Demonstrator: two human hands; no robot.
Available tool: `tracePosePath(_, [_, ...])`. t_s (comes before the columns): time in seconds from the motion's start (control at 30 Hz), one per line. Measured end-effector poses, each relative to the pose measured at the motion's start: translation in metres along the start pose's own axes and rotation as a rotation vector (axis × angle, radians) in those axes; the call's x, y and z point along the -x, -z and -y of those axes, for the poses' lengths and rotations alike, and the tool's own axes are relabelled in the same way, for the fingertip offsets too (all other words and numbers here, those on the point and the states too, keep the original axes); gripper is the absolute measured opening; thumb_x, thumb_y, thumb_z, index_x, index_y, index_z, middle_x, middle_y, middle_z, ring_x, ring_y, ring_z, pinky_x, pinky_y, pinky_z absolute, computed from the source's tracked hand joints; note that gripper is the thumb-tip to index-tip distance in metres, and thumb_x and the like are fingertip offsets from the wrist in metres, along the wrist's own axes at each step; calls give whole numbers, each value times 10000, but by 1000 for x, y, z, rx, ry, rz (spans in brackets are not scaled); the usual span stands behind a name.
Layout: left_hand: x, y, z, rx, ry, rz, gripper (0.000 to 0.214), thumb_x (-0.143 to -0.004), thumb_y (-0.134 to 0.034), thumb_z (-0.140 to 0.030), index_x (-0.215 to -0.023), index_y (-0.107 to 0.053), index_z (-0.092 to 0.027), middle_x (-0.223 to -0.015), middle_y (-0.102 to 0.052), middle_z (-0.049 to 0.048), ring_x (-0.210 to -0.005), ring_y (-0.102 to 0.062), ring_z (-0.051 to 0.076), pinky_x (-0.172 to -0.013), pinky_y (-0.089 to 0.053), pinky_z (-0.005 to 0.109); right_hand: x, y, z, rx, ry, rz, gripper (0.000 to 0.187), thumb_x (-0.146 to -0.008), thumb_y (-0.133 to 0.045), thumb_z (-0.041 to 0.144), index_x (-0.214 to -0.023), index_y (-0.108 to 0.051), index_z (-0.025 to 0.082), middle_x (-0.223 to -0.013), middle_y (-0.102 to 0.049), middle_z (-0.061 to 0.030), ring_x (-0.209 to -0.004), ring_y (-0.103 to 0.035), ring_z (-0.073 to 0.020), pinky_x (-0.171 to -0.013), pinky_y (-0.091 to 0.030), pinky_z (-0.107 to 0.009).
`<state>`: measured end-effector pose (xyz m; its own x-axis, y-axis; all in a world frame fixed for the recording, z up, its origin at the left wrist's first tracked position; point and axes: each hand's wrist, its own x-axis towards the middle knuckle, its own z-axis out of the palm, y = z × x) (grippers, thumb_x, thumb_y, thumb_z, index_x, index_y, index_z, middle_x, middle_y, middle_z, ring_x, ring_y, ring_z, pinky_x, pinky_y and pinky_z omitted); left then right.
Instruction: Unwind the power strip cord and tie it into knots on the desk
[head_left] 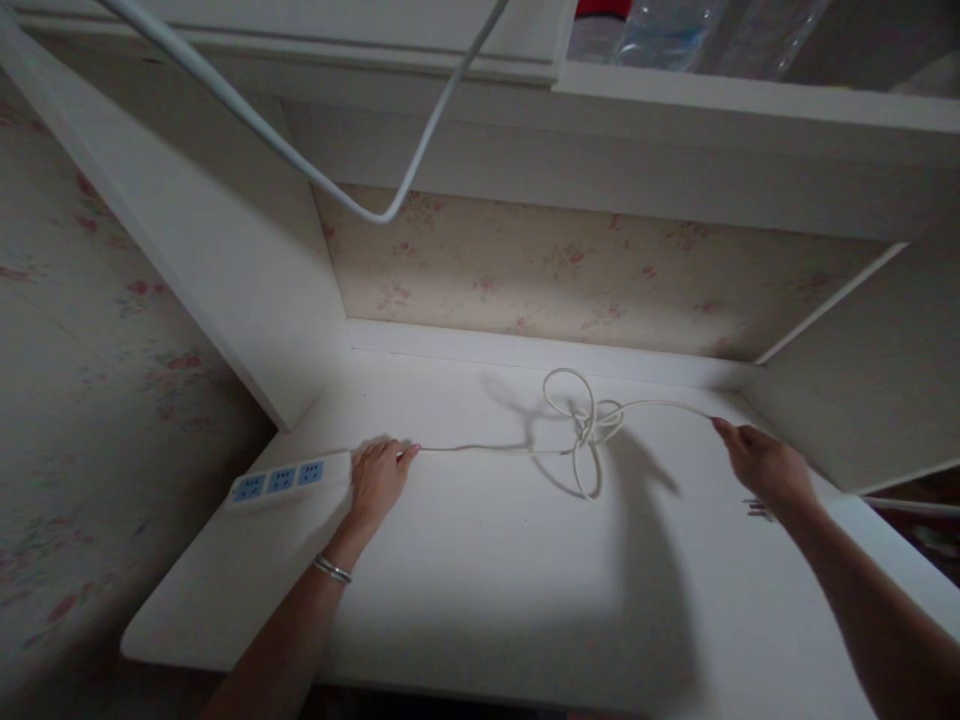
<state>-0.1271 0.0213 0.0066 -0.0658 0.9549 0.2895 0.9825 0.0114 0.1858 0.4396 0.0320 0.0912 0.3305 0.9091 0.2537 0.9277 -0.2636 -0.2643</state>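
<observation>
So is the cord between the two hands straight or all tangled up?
Tangled. Partway between the left hand and the right hand, the cord bunches into several crossing loops; whether it's truly knotted, I cannot tell.

Legible inscriptions: none. Toward 8 o'clock, you find the power strip [331, 474], any marking on it too small to read; toward 1 o'clock, you see clear plastic containers [667, 45] with a bluish patch, too blurred for you to decipher.
</observation>
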Motion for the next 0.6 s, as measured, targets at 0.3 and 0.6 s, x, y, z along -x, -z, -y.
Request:
tracePosePath(0.3, [-4, -3, -43, 127, -190, -6, 373, -881, -381, -108, -1175, -584, -213, -1127, -614, 103, -1069, -540, 241, -963, -372, 397, 24, 8, 11, -437, -77, 319, 528, -794, -467, 527, -1152, -667, 193, -843, -691, -113, -628, -609, -210, -564, -452, -322])
tracePosePath(0.6, [-4, -18, -169, 373, -574, 229, 403, -923, -442, -337, -1272, -485, -139, -1221, -589, 133, -1153, -522, 229, -987, -407, 347, 43, 36, 106, -507, 331, 569, 563, -819, -476, 611, -1125, -682, 186, -1001, -708, -95, -818, -639, -225, -698, -485, -300])
